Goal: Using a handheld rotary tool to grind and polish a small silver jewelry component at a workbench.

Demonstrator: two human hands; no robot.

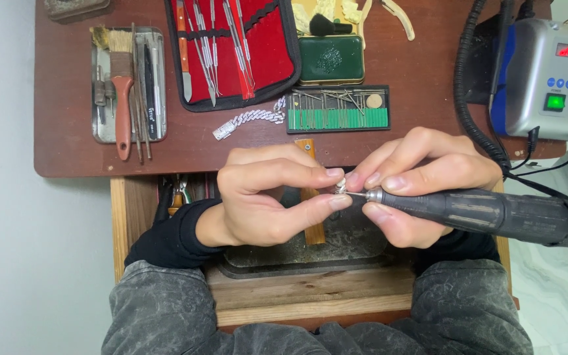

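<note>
Over bench pin (pixel 313 231), L hand (pixel 267 197) pinching small ring (pixel 340 187), R hand (pixel 422 181) w/ rotary handpiece (pixel 488 213)

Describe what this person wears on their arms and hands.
Both hands are bare: the left hand and the right hand carry no gloves, and no rings or watch show. Each wrist has a tight black cuff. Over these lie loose, mottled grey sleeves with a washed, faded look and visible seams.

Bright, even light falls from above. The dark reddish-brown wooden workbench top (pixel 73 141) carries only soft, short shadows. The flat metal tray (pixel 98 125) glints mildly. Focus is sharp throughout, without visible blur.
</note>
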